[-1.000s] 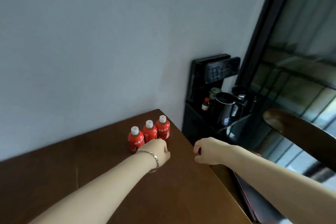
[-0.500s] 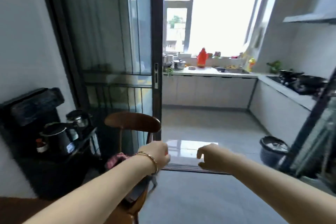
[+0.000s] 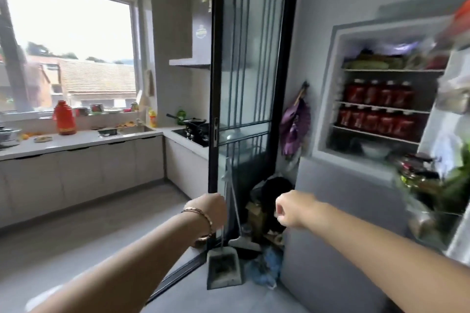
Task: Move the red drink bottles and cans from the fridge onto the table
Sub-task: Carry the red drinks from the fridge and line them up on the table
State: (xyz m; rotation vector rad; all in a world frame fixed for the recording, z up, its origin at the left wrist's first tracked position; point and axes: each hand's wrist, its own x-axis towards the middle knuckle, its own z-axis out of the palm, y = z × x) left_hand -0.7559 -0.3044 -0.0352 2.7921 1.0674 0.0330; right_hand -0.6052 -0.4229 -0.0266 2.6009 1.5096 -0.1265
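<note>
The fridge [image 3: 328, 99] stands open at the right, its door [image 3: 455, 134] swung out at the far right edge. Two of its shelves hold rows of red drink bottles [image 3: 376, 95], with more red bottles [image 3: 373, 119] on the shelf below. My left hand [image 3: 211, 208], with a bracelet on the wrist, is held out in a loose fist with nothing in it. My right hand [image 3: 295, 208] is also curled into a fist and holds nothing. Both hands are well short of the fridge. The table is out of view.
A black-framed glass sliding door [image 3: 244, 71] stands between the kitchen and the fridge. A dustpan [image 3: 223, 269], a broom and bags lie on the floor at its foot. A purple bag [image 3: 295, 124] hangs on the wall. The kitchen counter [image 3: 76, 142] runs along the left.
The view has swung right, from the table with three red bottles, past the kitchen doorway, to the open fridge. Both hands stay held out in front, empty.
</note>
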